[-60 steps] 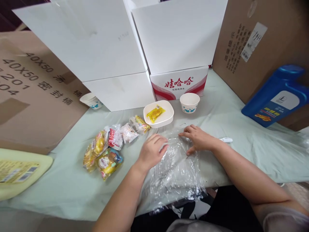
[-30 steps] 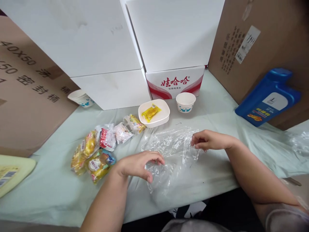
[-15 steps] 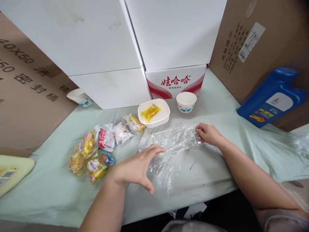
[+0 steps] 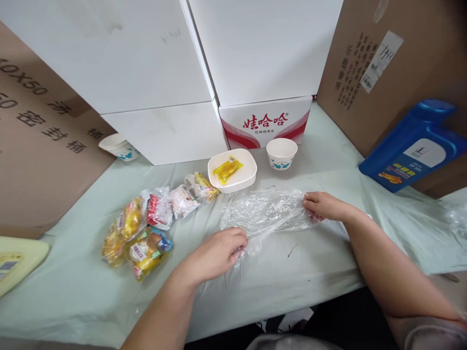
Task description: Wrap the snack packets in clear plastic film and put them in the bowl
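Observation:
A crumpled clear plastic bag lies spread on the cloth-covered table between my hands. My left hand is closed on its near left corner, the fingertips curled out of sight. At the bag's right end, my right hand pinches the edge of the film. Just behind the bag stands a white square bowl holding a yellow wrapped snack. Left of the bowl lie several wrapped snacks, among them a red and white packet and a yellow and blue one.
A paper cup stands behind the bag, another at the far left. White boxes wall off the back. A blue bottle leans against the right cardboard box. A pale yellow container lies at the left edge.
My left hand, open before, has closed on the bag's near corner. My right hand has shifted slightly right and down with its end, and the film is stretched flatter.

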The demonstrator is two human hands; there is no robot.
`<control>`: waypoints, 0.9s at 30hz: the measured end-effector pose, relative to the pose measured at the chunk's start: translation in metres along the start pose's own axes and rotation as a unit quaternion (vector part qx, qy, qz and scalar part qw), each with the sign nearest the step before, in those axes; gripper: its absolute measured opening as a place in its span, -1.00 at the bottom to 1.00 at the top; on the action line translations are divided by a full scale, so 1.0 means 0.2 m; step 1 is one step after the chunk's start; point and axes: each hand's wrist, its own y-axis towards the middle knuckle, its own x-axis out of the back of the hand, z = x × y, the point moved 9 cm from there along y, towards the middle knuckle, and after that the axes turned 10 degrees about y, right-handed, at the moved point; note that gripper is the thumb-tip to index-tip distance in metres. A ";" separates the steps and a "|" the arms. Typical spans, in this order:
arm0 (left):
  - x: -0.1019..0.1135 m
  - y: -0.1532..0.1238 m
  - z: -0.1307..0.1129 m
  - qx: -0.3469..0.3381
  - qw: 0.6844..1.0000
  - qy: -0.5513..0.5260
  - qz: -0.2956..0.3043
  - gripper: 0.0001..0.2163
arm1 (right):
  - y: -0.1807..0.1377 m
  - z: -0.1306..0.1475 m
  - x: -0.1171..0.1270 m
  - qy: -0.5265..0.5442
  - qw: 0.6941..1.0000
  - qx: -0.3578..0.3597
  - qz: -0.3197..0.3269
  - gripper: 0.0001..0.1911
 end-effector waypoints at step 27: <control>0.19 -0.04 0.55 0.427 0.883 0.064 -0.185 -0.80 | -0.07 0.15 -0.07 -0.176 0.978 0.028 -0.103 -0.41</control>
